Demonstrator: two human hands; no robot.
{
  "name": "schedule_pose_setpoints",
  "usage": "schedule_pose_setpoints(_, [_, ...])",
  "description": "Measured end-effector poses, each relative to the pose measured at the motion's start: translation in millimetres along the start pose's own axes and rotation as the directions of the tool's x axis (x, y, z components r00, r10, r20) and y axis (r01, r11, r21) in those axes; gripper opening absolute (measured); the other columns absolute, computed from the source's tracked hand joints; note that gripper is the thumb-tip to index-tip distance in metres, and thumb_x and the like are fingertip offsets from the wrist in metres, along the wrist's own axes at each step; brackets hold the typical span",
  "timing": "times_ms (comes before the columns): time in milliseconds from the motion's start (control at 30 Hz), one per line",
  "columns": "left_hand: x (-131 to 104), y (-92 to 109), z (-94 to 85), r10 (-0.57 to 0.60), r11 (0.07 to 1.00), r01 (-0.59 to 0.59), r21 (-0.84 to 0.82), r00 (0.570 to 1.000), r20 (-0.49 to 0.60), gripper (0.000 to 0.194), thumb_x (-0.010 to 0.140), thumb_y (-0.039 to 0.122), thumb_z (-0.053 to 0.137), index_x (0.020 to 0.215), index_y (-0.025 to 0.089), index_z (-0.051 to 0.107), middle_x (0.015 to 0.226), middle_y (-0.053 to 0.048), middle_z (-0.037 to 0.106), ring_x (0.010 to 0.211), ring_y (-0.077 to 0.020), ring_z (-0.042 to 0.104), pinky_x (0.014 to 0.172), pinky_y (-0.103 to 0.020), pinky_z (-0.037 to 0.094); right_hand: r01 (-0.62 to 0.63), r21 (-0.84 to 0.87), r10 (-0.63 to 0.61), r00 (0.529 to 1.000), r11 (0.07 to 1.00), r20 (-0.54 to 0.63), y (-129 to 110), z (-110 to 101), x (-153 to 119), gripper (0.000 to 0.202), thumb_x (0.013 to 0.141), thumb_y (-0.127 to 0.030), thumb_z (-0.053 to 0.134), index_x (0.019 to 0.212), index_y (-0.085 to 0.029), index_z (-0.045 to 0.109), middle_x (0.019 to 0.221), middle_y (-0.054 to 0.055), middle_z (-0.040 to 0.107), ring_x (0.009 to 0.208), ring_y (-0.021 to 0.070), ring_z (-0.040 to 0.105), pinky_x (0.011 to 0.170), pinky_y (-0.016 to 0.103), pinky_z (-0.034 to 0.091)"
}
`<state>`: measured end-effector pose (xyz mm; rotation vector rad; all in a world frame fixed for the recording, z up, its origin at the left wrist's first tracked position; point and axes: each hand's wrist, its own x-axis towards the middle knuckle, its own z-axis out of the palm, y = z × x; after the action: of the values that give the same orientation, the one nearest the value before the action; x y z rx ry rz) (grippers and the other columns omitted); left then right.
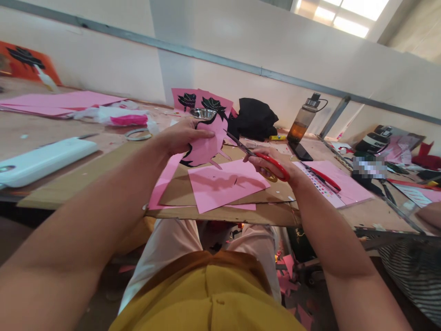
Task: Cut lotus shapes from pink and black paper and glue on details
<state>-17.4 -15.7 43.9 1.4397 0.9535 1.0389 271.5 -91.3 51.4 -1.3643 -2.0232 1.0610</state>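
My left hand (188, 135) pinches a pink paper cutout (208, 142) with black edging, held up over the table. Red-handled scissors (272, 164) are gripped in my right hand (267, 161), their blades pointing up and left, with the tip close to the cutout's right edge. Below both hands a pink paper sheet (223, 184) lies on brown cardboard (179, 186). Just behind the cutout stands a small metal bowl (203, 113), next to pink cards (175, 97) bearing black cut shapes.
A bottle of amber liquid (303, 120) and a phone (302, 151) stand at the back right, near black cloth (257, 118). Another red-handled tool (324, 177) lies on pink sheets to the right. At left are a white device (48, 161) and stacked pink paper (58, 101).
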Motion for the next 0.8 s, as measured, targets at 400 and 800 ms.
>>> schedule_pose_setpoints(400, [1.6, -1.6, 0.0, -0.009, 1.0, 0.009, 0.0, 1.0, 0.012, 0.02, 0.073, 0.012, 0.088, 0.083, 0.018, 0.072, 0.067, 0.0, 0.069, 0.05, -0.0112, 0.062, 0.044, -0.019, 0.044, 0.005, -0.032, -0.005, 1.0, 0.999, -0.001, 0.1, 0.7, 0.0, 0.042, 0.092, -0.058, 0.075, 0.099, -0.017, 0.069, 0.066, -0.004, 0.055, 0.054, 0.0101, 0.048, 0.047, 0.024, 0.034])
schedule_pose_setpoints(800, [-1.3, 1.7, 4.0, -0.022, 0.999, 0.021, 0.037, 1.0, 0.013, 0.02, 0.074, 0.015, 0.09, 0.076, 0.019, 0.071, 0.064, -0.001, 0.066, 0.049, -0.0112, 0.059, 0.044, -0.02, 0.041, 0.043, -0.02, -0.043, 0.999, 0.999, -0.007, 5.1, 0.9, 2.4, 0.04, 0.093, -0.057, 0.076, 0.097, -0.018, 0.071, 0.064, -0.003, 0.057, 0.053, 0.0101, 0.048, 0.048, 0.025, 0.033])
